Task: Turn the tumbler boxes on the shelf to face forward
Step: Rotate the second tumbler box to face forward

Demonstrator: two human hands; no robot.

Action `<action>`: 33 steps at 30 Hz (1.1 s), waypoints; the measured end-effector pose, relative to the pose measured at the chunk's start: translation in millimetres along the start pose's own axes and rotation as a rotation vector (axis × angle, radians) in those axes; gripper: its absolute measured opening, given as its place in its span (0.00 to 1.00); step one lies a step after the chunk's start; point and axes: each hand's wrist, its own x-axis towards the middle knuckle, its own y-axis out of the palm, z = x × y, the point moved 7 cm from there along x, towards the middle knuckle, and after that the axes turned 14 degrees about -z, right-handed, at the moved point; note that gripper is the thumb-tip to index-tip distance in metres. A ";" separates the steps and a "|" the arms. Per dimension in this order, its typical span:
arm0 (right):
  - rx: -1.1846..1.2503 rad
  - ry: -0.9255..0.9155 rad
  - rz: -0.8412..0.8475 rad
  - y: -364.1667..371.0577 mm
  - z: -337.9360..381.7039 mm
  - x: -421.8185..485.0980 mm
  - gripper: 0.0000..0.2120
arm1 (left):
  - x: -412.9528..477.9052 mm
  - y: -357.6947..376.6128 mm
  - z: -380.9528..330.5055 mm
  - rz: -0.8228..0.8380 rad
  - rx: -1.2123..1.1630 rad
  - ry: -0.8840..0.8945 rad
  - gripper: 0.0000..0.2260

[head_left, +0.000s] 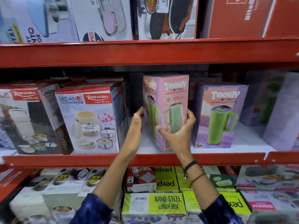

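Observation:
A pink and lilac Toony tumbler box (171, 101) with a green tumbler pictured on it stands on the middle shelf, turned at an angle so one corner points at me. My left hand (135, 131) touches its left side with fingers spread. My right hand (179, 135) cups its front right face, fingers wrapped on the right edge. To its right a second Toony tumbler box (221, 115) stands facing forward, a small gap apart. More lilac boxes (267, 101) sit behind and further right, blurred.
Rishabh Sedan-3 lunch pack boxes (87, 122) fill the shelf left of the tumbler box. The red shelf lip (80, 160) runs under my wrists. Yellow-green Nano Steel lunch boxes (161, 202) lie below. Lunch box cartons (100, 16) line the top shelf.

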 end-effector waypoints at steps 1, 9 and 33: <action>0.074 0.042 0.060 0.8 -2.3 3.1 0.48 | 5.8 -0.3 -1.8 -0.025 0.033 -0.003 0.32; -0.005 0.125 0.322 -1.2 -18.3 23.3 0.36 | 24.0 -1.8 3.9 -0.070 -0.071 -0.101 0.31; 0.166 0.396 0.106 -38.0 -34.1 2.0 0.30 | -23.2 1.1 20.3 -0.104 0.080 0.025 0.41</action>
